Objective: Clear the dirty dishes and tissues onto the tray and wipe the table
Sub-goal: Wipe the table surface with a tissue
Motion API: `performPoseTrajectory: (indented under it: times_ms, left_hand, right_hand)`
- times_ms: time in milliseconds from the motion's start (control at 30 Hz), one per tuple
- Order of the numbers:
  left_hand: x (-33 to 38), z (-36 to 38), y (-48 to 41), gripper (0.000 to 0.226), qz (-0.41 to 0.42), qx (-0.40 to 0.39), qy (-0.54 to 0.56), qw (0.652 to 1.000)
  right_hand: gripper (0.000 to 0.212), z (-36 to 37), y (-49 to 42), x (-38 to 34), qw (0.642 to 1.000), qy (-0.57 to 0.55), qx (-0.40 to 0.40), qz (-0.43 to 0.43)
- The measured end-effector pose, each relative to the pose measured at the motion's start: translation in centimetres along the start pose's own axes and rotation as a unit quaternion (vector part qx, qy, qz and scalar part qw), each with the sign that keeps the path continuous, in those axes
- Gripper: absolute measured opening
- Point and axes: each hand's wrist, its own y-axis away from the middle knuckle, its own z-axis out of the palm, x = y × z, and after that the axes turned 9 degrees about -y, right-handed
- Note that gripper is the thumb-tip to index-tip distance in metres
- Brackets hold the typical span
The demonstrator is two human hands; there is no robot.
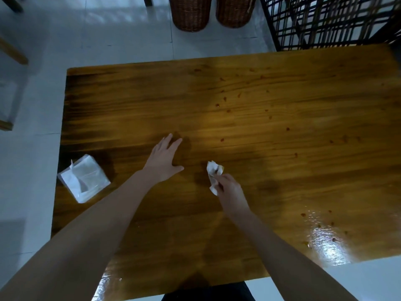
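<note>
Wooden table fills view, reddish spots scattered right of centre. Tissue pack at its left edge. Left hand flat on the wood, fingers straight. Right hand pinches stained crumpled tissue near the table's middle.

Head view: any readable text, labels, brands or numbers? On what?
None readable in this view.
Tissue pack: clear wrap, no print that can be made out.
Tissue held by the right hand: stains only, no lettering.
Table: wood grain and spots, no markings.
Baskets: plain weave, no tags in view.
</note>
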Motion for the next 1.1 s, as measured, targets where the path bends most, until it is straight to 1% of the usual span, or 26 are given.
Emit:
performPoseTrajectory:
  times_ms: [67, 133, 200, 267, 333, 433, 500, 600, 667, 767, 867, 933, 1033, 1100]
  left_hand:
    - [0.2, -0.1, -0.6, 0.09, 0.007, 0.0, -0.001, 1.0]
    - [0.2, -0.2, -1.0, 0.09, 0.008, 0.0, -0.007, 1.0]
    - [0.0, 0.0, -1.3, 0.09, 0.01, -0.002, -0.013, 1.0]
    - [-0.4, 0.2, -1.5, 0.09, 0.014, -0.005, -0.018, 1.0]
    - [-0.7, 0.4, -1.7, 0.091, 0.016, -0.004, -0.023, 1.0]
    - [-0.9, 0.4, -1.8, 0.091, 0.017, 0.002, -0.024, 1.0]
    - [-1.1, 0.3, -1.7, 0.091, 0.018, 0.005, -0.019, 1.0]
    - [-1.2, 0.2, -1.5, 0.09, 0.022, 0.01, -0.011, 1.0]
    - [-1.2, 0.1, -1.3, 0.089, 0.018, 0.008, -0.006, 1.0]
    - [-1.1, 0.0, -1.2, 0.089, 0.014, 0.004, 0.0, 1.0]
    - [-1.0, 0.0, -1.1, 0.089, 0.009, 0.007, 0.005, 1.0]
    - [-1.0, 0.0, -1.1, 0.089, 0.006, 0.009, 0.008, 1.0]
    - [-0.8, -0.1, -1.3, 0.089, -0.006, 0.01, 0.01, 1.0]
    - [-0.7, -0.1, -1.6, 0.09, -0.013, 0.009, 0.009, 1.0]
  right_hand:
    - [0.04, -0.4, 0.1, 0.6, 0.997, 0.043, -0.008, -0.069]
    - [0.055, -0.7, -0.3, 1.4, 0.983, 0.114, -0.018, -0.139]
    - [0.068, -0.8, -0.8, 1.8, 0.972, 0.155, -0.036, -0.17]
    - [0.073, -1.1, -1.1, 1.8, 0.964, 0.18, -0.041, -0.194]
    - [0.073, -1.4, -1.4, 1.5, 0.946, 0.223, -0.04, -0.231]
    - [0.077, -1.8, -2.2, 0.8, 0.92, 0.285, -0.075, -0.258]
    - [0.074, -2.0, -2.6, 0.6, 0.912, 0.307, -0.092, -0.255]
    - [0.059, -2.1, -2.8, 0.5, 0.909, 0.312, -0.122, -0.247]
    - [0.049, -2.2, -2.8, 0.3, 0.907, 0.322, -0.122, -0.243]
    - [0.041, -2.3, -2.9, 0.3, 0.908, 0.327, -0.105, -0.241]
    - [0.029, -2.4, -3.3, 0.5, 0.918, 0.306, -0.089, -0.237]
    - [0.028, -3.2, -4.5, 0.8, 0.932, 0.291, -0.064, -0.206]
    - [0.03, -4.6, -6.7, 1.2, 0.943, 0.272, -0.06, -0.181]
    - [0.02, -5.6, -8.1, 1.2, 0.956, 0.239, -0.054, -0.159]
